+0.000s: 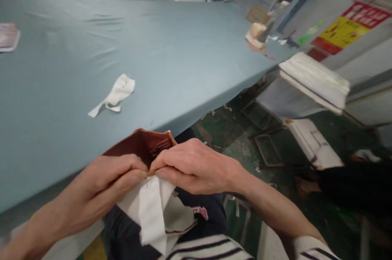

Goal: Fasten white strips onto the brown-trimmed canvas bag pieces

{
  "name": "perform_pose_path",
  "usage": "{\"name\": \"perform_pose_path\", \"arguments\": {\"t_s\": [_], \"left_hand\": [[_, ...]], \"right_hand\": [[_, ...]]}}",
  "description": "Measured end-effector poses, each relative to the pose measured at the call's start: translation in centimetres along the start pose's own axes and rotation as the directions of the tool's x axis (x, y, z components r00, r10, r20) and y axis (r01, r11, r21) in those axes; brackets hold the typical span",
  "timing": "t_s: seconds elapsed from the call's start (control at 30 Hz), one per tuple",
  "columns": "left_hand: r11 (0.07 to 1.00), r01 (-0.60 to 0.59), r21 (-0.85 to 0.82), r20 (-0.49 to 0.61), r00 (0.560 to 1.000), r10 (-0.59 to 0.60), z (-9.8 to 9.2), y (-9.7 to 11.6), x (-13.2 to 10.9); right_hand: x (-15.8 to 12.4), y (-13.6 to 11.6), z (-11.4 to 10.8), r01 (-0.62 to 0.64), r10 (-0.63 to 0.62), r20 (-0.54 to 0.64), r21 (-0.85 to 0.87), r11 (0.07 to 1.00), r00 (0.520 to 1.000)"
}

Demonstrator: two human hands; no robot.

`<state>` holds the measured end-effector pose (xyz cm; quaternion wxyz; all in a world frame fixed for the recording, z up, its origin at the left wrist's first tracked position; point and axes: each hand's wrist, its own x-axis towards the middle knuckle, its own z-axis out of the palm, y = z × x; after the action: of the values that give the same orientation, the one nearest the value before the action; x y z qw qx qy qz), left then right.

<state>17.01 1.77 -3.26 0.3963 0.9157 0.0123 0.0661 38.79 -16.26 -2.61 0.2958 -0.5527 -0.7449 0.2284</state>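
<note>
Both my hands meet low in the middle of the head view, pinching the near edge of a brown leather-like piece (pixel 130 145). My left hand (pixel 113 182) closes on it from the left, my right hand (pixel 196 166) from the right, with the fingertips nearly touching. Folds show inside the brown piece, beyond my fingers. White strips (pixel 152 211) hang below the pinched edge, over my lap. What lies between the fingertips is mostly hidden.
A table with a blue-green cover (pixel 183 55) stretches ahead, with a torn white scrap (pixel 118 90) on it. A pinkish item (pixel 8 37) lies far left. Beyond the table's right edge are a white stack (pixel 315 80) and a white box (pixel 315 143).
</note>
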Motion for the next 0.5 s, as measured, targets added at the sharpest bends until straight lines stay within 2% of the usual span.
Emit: {"name": "perform_pose_path", "arguments": {"t_s": [0.1,0.2,0.3,0.4,0.5], "left_hand": [[0.993,0.037,-0.11,0.017,0.999,-0.036,-0.1,0.9,-0.7],[0.989,0.043,-0.144,-0.034,0.998,-0.049,-0.1,1.2,-1.4],[0.987,0.06,-0.149,-0.072,0.995,-0.071,-0.7,1.5,-2.4],[0.983,0.139,-0.122,-0.073,0.986,-0.148,-1.7,2.2,-3.1],[0.978,0.204,-0.047,-0.12,0.971,-0.208,-2.0,3.3,-3.6]], "right_hand": [[0.1,0.1,0.0,0.092,-0.093,0.018,0.035,0.995,0.996],[1.1,-0.5,0.0,0.121,-0.121,0.072,0.002,0.993,0.99],[2.8,-1.5,-0.2,0.141,-0.122,0.141,-0.134,0.981,0.982],[4.4,-2.8,-0.5,0.217,-0.159,0.199,-0.317,0.923,0.967],[5.9,-3.7,-0.9,0.303,-0.229,0.232,-0.369,0.879,0.945]]}}
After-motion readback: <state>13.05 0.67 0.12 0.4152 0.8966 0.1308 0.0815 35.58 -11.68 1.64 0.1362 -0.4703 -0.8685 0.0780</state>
